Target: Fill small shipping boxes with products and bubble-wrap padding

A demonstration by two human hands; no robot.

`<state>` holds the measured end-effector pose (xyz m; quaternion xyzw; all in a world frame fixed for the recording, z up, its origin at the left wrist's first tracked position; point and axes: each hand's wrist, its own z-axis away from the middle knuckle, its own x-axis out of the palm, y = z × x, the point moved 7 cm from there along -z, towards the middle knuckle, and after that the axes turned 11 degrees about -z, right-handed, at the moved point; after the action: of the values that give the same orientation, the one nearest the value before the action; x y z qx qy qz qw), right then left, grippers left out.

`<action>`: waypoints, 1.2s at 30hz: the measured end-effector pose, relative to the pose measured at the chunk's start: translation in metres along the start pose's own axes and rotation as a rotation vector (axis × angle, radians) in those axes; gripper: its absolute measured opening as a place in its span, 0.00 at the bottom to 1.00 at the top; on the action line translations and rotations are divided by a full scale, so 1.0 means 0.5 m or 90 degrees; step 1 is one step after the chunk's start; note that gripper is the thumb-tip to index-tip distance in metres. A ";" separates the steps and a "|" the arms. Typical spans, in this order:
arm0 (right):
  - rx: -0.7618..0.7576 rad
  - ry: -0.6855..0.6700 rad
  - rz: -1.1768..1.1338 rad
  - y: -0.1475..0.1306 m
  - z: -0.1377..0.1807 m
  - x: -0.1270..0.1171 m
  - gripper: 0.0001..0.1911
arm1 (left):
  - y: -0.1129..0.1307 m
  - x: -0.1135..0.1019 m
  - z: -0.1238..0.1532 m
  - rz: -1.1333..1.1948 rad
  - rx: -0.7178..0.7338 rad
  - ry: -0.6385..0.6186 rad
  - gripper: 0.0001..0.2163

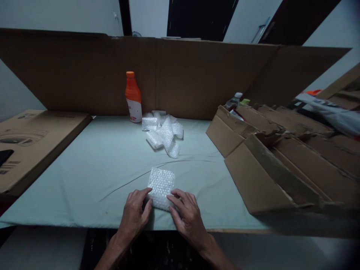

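Note:
A small sheet of clear bubble wrap [161,180] lies on the pale green cloth near the table's front edge. Its near end is folded or rolled into a thicker band. At the left end of that band, my left hand [135,210] grips with thumb and fingertips. My right hand [187,212] pinches the right end in the same way. Whether anything is inside the fold cannot be seen. Farther back sits a loose pile of bubble wrap pieces [165,131], some of them rolled up.
An orange bottle [132,98] stands behind the pile, before a tall cardboard panel [197,78]. Cardboard bins [260,183] fill the right side, with bottles [234,100] in a rear one. A flat cardboard box [56,129] lies on the left. Dark thin lines cross the cloth [84,176].

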<state>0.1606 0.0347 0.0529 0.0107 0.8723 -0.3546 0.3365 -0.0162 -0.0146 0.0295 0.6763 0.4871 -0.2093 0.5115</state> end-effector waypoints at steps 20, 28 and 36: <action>0.101 -0.098 -0.145 0.011 -0.013 0.011 0.07 | 0.017 -0.022 0.026 0.014 0.103 0.056 0.10; 0.105 -0.087 -0.149 0.023 -0.011 0.010 0.08 | 0.035 -0.005 0.020 0.061 0.163 -0.006 0.13; 0.113 -0.073 -0.164 0.034 -0.007 0.006 0.07 | 0.032 0.002 0.020 0.062 0.138 -0.034 0.10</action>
<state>0.1606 0.0489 0.0425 -0.0915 0.8111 -0.4707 0.3350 0.0003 -0.0231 0.0325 0.7447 0.4142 -0.2532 0.4580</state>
